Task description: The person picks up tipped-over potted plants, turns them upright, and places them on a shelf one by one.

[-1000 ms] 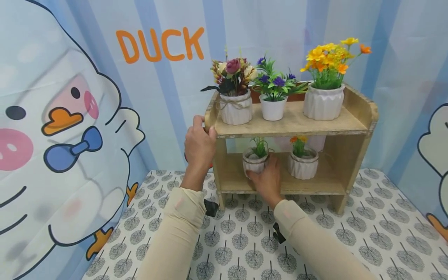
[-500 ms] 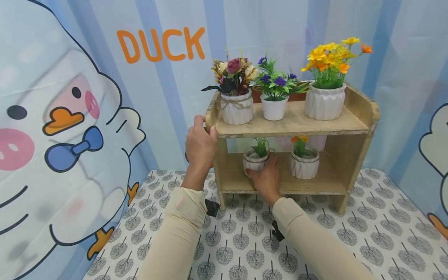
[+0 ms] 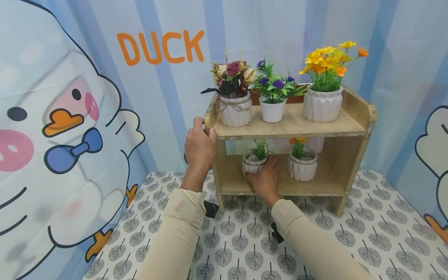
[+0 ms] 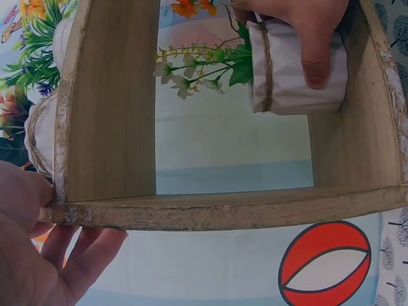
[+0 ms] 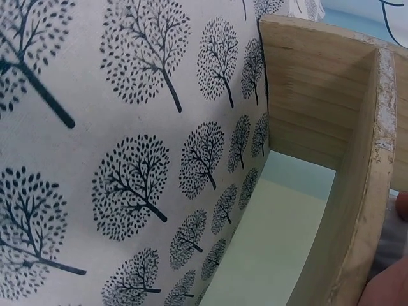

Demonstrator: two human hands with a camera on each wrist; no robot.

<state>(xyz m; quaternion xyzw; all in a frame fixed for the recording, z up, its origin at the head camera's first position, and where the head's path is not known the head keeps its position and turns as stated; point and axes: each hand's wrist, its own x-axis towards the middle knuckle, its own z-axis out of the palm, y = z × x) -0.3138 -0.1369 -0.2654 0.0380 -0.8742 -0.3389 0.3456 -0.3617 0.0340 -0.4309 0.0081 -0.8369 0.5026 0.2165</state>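
My left hand (image 3: 201,146) grips the upper left side panel of a small two-tier wooden shelf (image 3: 290,132). In the left wrist view, the thumb lies across the panel's edge and the fingertips (image 4: 95,245) rest on its outer face. On the lower tier, my right hand (image 3: 266,181) holds a white ribbed flower pot (image 3: 252,166) from the front and right. Twine circles this pot, and a green plant with pale blossoms (image 4: 185,73) grows from it. In the right wrist view, only a sliver of the right hand (image 5: 389,287) shows behind a shelf board.
Right of the held pot stands another white pot with orange flowers (image 3: 301,169). The top tier bears a twine-tied pot with roses (image 3: 236,111), a small pot with purple flowers (image 3: 272,112) and a yellow-flowered pot (image 3: 322,105). A tree-print cloth (image 3: 241,249) covers the table.
The head view has shifted very slightly. Both hands keep their holds, and the pots stay in the same places on the shelf.
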